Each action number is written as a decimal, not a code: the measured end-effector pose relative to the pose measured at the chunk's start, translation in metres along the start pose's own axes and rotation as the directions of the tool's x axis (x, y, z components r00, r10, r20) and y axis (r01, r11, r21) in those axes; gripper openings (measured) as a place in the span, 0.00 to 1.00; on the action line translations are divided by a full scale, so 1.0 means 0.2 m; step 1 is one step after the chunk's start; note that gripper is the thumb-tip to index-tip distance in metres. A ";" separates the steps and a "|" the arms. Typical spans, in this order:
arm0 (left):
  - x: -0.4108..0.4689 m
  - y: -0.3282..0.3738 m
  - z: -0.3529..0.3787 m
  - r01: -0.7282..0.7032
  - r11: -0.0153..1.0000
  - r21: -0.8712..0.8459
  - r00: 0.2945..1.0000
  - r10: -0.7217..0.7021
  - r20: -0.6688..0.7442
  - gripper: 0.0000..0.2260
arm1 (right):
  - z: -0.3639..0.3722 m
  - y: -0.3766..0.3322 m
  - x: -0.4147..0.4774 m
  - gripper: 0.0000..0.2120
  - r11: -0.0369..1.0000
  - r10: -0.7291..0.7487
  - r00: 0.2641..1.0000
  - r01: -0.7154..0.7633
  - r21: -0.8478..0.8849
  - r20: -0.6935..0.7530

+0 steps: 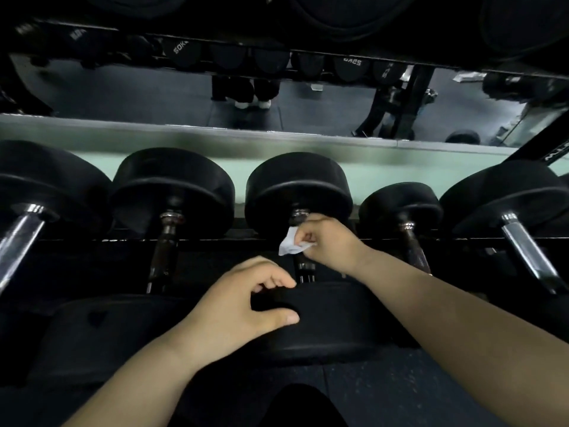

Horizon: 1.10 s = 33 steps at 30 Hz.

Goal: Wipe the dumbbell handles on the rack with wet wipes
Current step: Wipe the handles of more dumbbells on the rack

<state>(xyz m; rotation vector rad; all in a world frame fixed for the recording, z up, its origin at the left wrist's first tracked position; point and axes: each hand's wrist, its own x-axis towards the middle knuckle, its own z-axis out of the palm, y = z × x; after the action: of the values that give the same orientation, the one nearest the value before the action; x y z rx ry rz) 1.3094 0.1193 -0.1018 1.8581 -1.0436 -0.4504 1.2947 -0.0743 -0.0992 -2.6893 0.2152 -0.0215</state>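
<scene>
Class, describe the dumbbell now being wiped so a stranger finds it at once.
Below the long mirror runs a row of five black dumbbells. Take the middle dumbbell. Only its handle has the right hand gripping it with a white wipe, while the left hand holds its near head.

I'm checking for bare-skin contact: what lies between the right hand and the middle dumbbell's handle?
The head view shows a white wet wipe, pinched in the right hand, lying against the handle; the hand hides how fully it wraps.
</scene>
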 end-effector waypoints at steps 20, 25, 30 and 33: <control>-0.01 0.00 0.00 0.044 0.998 0.034 0.998 -0.045 0.039 0.17 | -0.01 0.07 -0.07 0.08 0.981 -0.045 0.983 0.009 0.196 0.181; -0.02 0.00 0.00 0.032 0.999 0.036 0.999 -0.034 0.038 0.13 | -0.01 0.05 -0.04 0.08 0.990 -0.035 0.974 0.002 0.144 0.225; -0.02 -0.01 0.00 0.028 0.999 0.045 0.999 -0.029 0.033 0.12 | 0.01 0.08 0.06 0.08 0.969 0.072 0.993 -0.047 0.243 -0.096; -0.03 -0.01 0.00 0.032 0.998 0.051 0.999 -0.034 0.033 0.12 | 0.02 0.08 -0.01 0.08 0.961 0.032 0.999 -0.037 0.272 0.022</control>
<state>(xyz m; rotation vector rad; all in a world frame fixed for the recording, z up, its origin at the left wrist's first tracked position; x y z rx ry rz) 1.3068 0.1233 -0.1040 1.9207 -1.0574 -0.4806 1.2901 -0.0874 -0.1094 -2.4093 0.2357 -0.0160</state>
